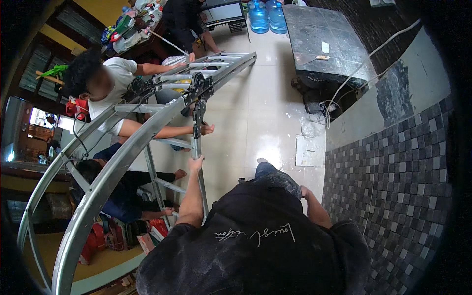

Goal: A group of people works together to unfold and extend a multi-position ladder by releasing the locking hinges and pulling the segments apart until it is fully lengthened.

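Observation:
A folding aluminium ladder with black hinges stretches across the left side, its sections bent apart. My left hand is closed around a ladder rail just below a hinge. Beside my right hip, my right hand rests against dark grey patterned fabric; its fingers are mostly hidden. A person in a white shirt reaches over the ladder, one hand by the hinge near mine. Another person in dark clothes is low behind it, a hand at a lower part.
A third person in black is at the back. A dark stone-topped table stands far right, with blue water jugs beside it. Cables trail down near a white panel on the floor. A mosaic-tiled wall borders my right.

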`<state>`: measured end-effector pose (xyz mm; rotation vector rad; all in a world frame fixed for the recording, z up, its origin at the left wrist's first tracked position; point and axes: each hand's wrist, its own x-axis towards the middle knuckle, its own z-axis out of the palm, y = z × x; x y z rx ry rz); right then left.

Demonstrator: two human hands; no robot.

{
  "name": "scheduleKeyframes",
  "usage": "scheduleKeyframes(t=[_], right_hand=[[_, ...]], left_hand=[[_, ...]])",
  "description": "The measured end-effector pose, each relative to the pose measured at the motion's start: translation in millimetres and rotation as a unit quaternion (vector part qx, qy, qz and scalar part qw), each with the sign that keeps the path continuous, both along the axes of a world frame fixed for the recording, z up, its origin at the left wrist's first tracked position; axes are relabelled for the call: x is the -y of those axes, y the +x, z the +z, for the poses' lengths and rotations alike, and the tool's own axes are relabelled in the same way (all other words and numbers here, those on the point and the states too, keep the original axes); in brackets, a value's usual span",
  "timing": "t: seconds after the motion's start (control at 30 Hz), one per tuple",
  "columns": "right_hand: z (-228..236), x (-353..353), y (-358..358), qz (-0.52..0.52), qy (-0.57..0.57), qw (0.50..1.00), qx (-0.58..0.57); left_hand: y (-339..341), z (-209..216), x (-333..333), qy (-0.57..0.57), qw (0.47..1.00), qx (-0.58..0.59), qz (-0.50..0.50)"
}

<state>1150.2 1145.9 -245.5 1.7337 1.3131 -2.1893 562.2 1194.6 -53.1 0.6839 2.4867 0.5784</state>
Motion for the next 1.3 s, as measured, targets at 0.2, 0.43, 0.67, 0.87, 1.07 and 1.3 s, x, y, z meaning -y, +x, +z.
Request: scheduleKeyframes(t=[0.2, 0.43, 0.67, 0.87, 1.07, 1.3], right_hand=[[15.8, -48.7, -16.2, -0.009, 0.023, 0.999, 0.042], [85.2, -155.9, -59.8, 0.108, 0.140, 0.980, 0.088], [172.2, -245.6, -263.6, 0.525, 0.317, 0.789, -0.039], [180.4, -200.8, -447.7, 0.304, 0.206, 0.907, -0.205], [210.0, -136.2, -494.0, 0.087, 0.076, 0.955, -0.274], [213.0, -144.1, -500.6, 0.068, 0.155, 0.963, -0.208]], left_hand=[[-5.5, -5.7, -0.9, -0.023, 1.000, -0.017, -0.006], [2.2, 6.9, 0.9, 0.016, 0.999, -0.038, -0.010], [6.1, 14.1, 0.1, 0.025, 1.000, -0.009, -0.008], [4.5, 5.8, -1.7, 0.023, 0.999, -0.028, 0.010], [-7.2, -14.7, 6.2, 0.019, 1.000, -0.006, -0.004], [-10.1, -27.7, 7.1, 0.059, 0.998, -0.003, -0.016]])
